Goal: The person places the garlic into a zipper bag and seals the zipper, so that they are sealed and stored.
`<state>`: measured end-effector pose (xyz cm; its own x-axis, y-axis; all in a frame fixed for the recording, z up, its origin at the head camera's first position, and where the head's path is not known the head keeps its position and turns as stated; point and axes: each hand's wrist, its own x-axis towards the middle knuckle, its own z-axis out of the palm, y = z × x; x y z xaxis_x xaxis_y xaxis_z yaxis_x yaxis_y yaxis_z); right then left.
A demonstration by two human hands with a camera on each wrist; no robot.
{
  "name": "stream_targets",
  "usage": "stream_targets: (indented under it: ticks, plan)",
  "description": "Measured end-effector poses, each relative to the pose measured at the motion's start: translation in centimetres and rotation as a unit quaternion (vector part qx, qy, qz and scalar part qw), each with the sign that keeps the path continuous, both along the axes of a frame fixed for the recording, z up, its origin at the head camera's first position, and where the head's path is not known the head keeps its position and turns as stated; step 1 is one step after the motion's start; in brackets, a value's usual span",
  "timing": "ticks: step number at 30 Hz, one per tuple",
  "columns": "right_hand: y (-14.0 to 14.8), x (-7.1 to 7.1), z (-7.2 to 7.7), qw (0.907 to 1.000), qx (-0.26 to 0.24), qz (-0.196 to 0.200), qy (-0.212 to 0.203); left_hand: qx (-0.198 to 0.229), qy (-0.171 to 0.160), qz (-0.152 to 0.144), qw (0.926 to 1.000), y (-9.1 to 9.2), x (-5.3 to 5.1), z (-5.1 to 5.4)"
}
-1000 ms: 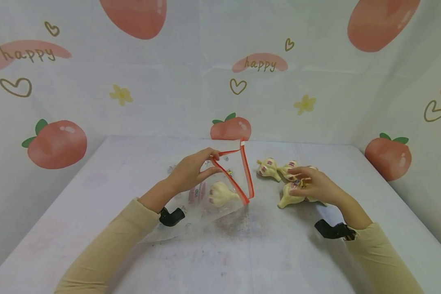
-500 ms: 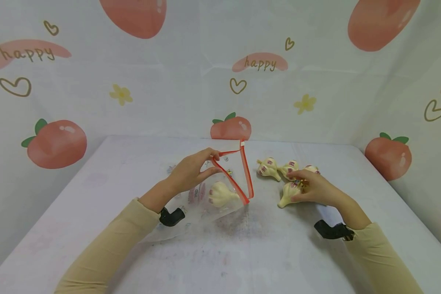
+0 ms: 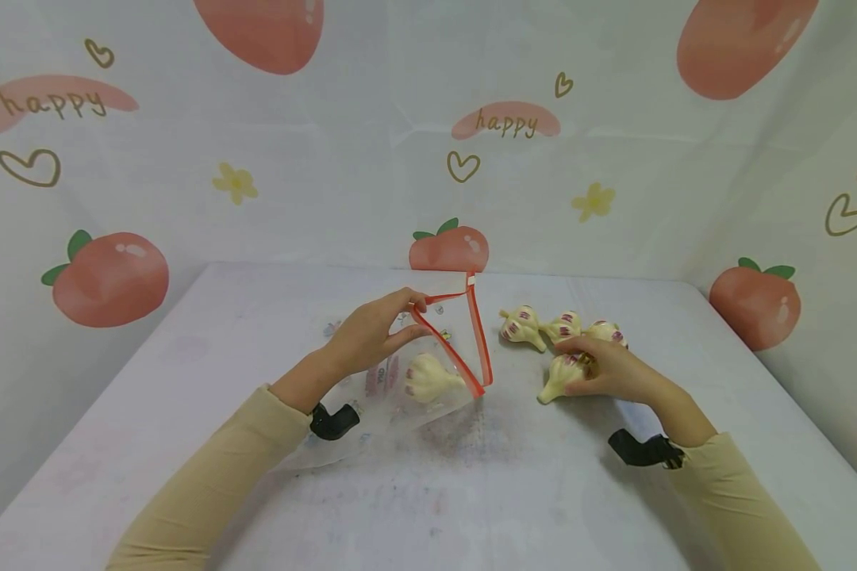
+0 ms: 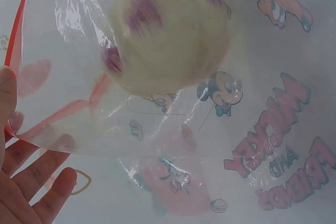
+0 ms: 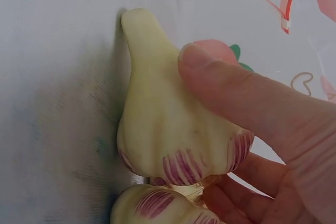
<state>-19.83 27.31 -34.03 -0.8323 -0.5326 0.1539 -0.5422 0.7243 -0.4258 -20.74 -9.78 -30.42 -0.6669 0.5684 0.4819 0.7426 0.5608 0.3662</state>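
My left hand (image 3: 371, 327) pinches the red-edged rim of a clear printed zip bag (image 4: 173, 182), whose mouth gapes to the right. Inside the bag lies one garlic bulb (image 3: 427, 377), pale with purple streaks. At the right, my right hand (image 3: 614, 369) grips another garlic bulb (image 5: 168, 108); the thumb lies along its side near the neck and the fingers curl around the far side. That bulb's neck points left in the head view. Close beside it in the right wrist view is a further garlic bulb (image 5: 163, 205), partly out of frame.
Several garlic bulbs lie behind the right hand, among them a left one (image 3: 521, 325), a middle one (image 3: 561, 326) and a right one (image 3: 607, 331). All rest on a white covered table (image 3: 428, 507). A printed cloth backdrop (image 3: 357, 159) stands at the back and sides.
My right hand's fingers have lowered and closed around the front garlic bulb, which has shifted slightly. The left hand and the bag have stayed in place.
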Motion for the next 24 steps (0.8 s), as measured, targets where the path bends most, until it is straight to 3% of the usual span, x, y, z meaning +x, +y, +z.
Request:
stream_targets:
  ticks: [12, 24]
  plan:
    - [-0.22, -0.19, -0.06, 0.9996, 0.006, -0.027, 0.001, 0.001, -0.005, 0.005, 1.0, 0.04, -0.24, -0.31]
    - [-0.75, -0.29, 0.64, 0.9971, -0.017, -0.037, 0.063, -0.001, -0.008, 0.007, 0.9999, 0.04, -0.17, -0.22]
